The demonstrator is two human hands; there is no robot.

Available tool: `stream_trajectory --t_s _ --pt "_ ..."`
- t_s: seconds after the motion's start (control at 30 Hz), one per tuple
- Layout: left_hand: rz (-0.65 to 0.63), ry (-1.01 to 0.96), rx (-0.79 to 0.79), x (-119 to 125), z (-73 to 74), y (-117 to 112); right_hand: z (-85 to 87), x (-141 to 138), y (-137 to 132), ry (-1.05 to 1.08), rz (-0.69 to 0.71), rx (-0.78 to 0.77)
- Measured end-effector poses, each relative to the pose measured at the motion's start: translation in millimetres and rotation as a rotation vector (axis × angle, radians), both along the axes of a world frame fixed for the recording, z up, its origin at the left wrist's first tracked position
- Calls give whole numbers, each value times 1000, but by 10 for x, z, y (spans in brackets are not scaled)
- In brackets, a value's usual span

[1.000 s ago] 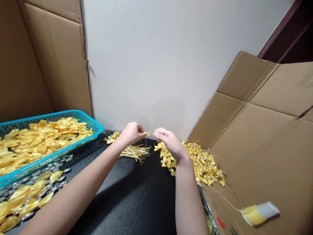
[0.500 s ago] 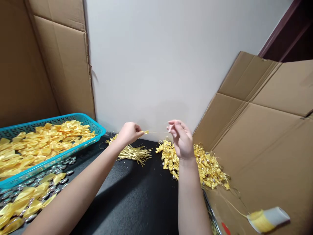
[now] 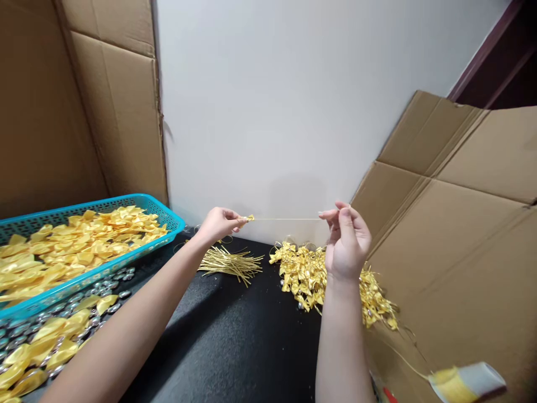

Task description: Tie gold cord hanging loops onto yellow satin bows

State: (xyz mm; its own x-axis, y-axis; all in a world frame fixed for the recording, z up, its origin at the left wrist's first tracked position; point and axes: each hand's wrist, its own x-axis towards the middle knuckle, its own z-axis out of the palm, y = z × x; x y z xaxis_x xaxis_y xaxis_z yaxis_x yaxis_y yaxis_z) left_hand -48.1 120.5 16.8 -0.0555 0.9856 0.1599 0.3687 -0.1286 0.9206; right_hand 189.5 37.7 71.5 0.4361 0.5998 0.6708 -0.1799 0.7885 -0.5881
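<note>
Pinched in the fingertips of my left hand point(image 3: 223, 224) is a small yellow ribbon bow point(image 3: 250, 218). From it a thin pale thread point(image 3: 289, 219) runs straight and level to my right hand point(image 3: 348, 238), whose thumb and fingers are closed on its other end. Both hands are raised above the black table. Below my left hand lies a bundle of gold twist ties point(image 3: 232, 263). A heap of yellow bows point(image 3: 304, 274) with looped ties and some shiny beads sits below and behind my right hand, partly hidden by the forearm.
At left stands a turquoise basket point(image 3: 178, 224) filled with yellow ribbon pieces. Shiny oval beads point(image 3: 109, 286) and loose yellow bows point(image 3: 62, 324) lie before it. A thread spool point(image 3: 470, 383) is at lower right. Cardboard panels point(image 3: 461, 235) and a white wall point(image 3: 268, 112) enclose the table.
My right hand has moved to the right, away from my left hand, and the thread between them is longer and taut. My left hand still pinches the bow. The view has shifted slightly.
</note>
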Motion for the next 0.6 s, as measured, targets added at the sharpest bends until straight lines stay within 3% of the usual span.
stream_trajectory --t_s 0.23,0.6 --pt "75 -179 40 -108 -38 86 43 60 -75 120 41 50" --pt "-150 -441 50 -144 19 83 208 298 -422 133 144 160"
